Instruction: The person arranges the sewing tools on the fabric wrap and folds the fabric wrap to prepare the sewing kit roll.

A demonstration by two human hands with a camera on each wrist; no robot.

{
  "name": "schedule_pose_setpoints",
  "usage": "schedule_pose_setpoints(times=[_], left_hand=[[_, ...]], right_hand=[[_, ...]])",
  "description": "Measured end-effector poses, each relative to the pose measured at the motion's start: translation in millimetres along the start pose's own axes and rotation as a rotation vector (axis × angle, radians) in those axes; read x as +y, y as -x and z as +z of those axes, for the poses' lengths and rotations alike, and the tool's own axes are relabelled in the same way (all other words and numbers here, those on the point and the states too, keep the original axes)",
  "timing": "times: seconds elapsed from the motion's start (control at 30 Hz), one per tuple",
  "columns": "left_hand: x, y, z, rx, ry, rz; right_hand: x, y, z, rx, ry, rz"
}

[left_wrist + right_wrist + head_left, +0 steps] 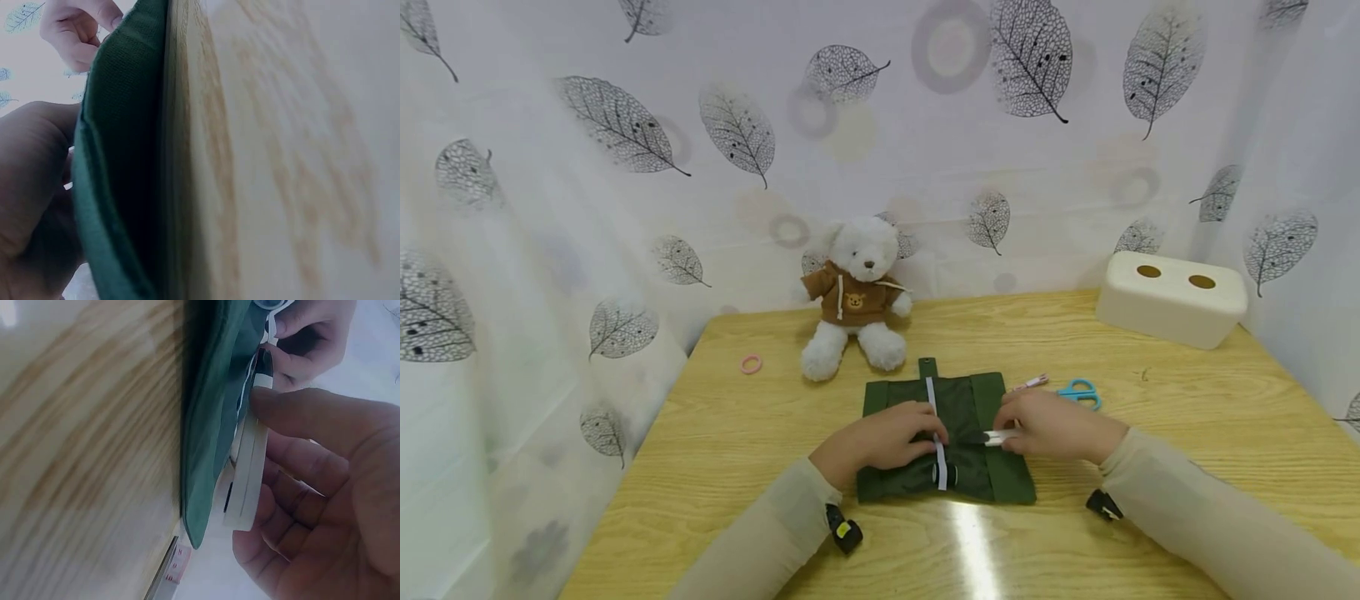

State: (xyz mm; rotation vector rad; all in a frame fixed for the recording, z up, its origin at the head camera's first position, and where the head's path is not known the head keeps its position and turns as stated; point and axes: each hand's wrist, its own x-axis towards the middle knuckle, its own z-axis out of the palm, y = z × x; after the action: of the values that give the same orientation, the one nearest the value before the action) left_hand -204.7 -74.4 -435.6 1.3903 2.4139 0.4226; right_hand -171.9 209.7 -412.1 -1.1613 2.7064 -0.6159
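A dark green fabric pouch (1011, 475) lies unfolded on the table, with a white elastic band (932, 392) running down its middle. My left hand (887, 437) rests over the pouch and pinches the band between thumb and fingers. Between the thumb and fingers of my right hand (1052, 425) is a pair of white-handled thread snips (251, 469). Their dark tip points left, right at the band beside the left fingertips. Near the pouch's front edge, a small dark spool (952, 475) sits under the band. In the left wrist view, the pouch's raised edge hides most of the work.
Blue-handled scissors (1080, 392) and a small pink-and-white item (1033, 382) lie just right of the pouch. Behind it sits a white teddy bear (857, 292) in a brown hoodie. A pink ring (750, 364) lies at left; a cream box (1172, 304) with two holes stands back right.
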Motion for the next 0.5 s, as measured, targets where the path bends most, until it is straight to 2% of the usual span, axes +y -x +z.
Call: schedule_pose_setpoints(times=[0.23, 0.5], left_hand=[[0.1, 0.7, -0.9, 0.008, 0.019, 0.000], [-2.9, -0.3, 1.4, 0.013, 0.031, 0.009]], right_hand=[[-8.2, -11.8, 5.7, -0.071, -0.014, 0.013], [-15.6, -21.8, 14.7, -0.092, -0.042, -0.018]])
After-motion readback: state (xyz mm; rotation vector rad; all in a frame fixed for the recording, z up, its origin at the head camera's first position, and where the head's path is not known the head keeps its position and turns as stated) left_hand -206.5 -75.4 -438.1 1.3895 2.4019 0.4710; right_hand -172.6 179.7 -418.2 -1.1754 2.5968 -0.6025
